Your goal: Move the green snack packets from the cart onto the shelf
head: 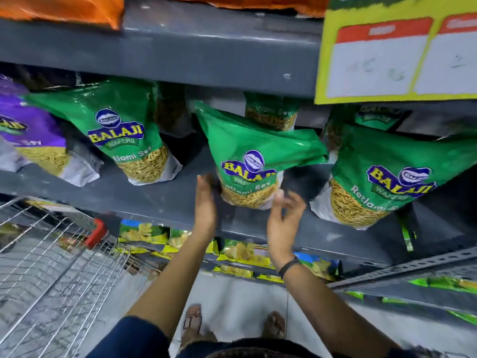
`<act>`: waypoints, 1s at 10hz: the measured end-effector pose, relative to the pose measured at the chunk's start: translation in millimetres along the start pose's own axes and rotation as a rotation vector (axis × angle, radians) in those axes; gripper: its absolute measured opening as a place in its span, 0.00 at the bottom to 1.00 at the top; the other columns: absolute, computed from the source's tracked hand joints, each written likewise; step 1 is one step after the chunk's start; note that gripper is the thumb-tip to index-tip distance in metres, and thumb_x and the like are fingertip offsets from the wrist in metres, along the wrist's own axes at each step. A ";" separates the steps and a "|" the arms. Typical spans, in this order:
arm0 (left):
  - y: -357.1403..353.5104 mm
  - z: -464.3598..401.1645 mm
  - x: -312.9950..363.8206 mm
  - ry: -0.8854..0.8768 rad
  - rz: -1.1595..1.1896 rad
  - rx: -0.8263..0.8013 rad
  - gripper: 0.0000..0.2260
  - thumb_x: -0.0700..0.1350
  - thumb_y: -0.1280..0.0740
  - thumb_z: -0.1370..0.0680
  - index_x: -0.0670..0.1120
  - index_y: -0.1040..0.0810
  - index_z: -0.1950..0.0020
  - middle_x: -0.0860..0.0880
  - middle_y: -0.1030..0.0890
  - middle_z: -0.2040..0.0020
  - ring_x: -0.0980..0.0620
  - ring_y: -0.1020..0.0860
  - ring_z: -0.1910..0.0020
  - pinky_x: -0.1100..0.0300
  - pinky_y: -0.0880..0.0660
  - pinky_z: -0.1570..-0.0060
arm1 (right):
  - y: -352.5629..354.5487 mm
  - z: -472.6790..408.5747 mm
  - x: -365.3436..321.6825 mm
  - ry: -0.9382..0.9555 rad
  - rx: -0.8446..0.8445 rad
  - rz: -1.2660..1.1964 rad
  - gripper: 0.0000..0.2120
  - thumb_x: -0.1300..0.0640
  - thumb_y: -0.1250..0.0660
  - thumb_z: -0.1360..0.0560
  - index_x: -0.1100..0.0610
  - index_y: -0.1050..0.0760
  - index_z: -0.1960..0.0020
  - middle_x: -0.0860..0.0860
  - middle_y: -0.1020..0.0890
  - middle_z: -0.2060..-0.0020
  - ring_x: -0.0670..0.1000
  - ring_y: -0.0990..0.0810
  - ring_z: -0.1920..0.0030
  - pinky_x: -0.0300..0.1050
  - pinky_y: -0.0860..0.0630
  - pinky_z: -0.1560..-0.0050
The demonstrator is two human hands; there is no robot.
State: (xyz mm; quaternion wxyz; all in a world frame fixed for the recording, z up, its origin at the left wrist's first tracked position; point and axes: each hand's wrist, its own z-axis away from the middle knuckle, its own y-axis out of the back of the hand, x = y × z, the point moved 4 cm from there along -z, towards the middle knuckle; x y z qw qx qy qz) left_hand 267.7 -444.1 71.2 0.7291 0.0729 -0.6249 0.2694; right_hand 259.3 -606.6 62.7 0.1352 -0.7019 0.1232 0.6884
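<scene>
Both hands are flanking the middle green packet (pixel 247 161) on the shelf (pixel 160 200): left hand (pixel 205 202) flat against it, right hand (pixel 284 218) loosely spread.

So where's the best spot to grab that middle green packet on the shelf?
Probably low on its two side edges, from the front. The middle green packet stands upright with its floppy top folded over, while the filled bottom looks firmer. The left hand and right hand already flank that base.

Shop aisle: stocked shelf (pixel 160 200), price sign (pixel 397 52), wire cart (pixel 51 267).
</scene>
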 end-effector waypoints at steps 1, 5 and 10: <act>74.5 -0.3 -0.6 -0.012 0.005 0.342 0.15 0.50 0.51 0.19 0.45 0.31 0.40 0.46 0.25 0.40 0.48 0.29 0.40 0.52 0.33 0.36 | -23.1 57.9 11.3 0.004 0.103 0.142 0.14 0.52 0.44 0.21 0.59 0.34 0.61 0.55 0.31 0.68 0.51 0.31 0.65 0.45 0.33 0.59; 205.5 -137.8 57.6 -0.103 -0.123 0.029 0.21 0.48 0.53 0.19 0.41 0.40 0.28 0.42 0.38 0.26 0.47 0.39 0.27 0.47 0.45 0.25 | -258.5 33.7 -9.5 -0.135 -0.332 0.137 0.22 0.50 0.49 0.20 0.60 0.36 0.31 0.57 0.31 0.30 0.52 0.33 0.30 0.37 0.41 0.32; 199.1 -98.9 66.6 -0.121 -0.195 0.109 0.20 0.51 0.51 0.19 0.42 0.34 0.32 0.43 0.30 0.31 0.52 0.32 0.34 0.67 0.37 0.41 | -230.9 77.1 -4.7 -0.074 -0.227 0.172 0.23 0.46 0.47 0.21 0.57 0.34 0.31 0.55 0.30 0.31 0.53 0.33 0.30 0.39 0.39 0.33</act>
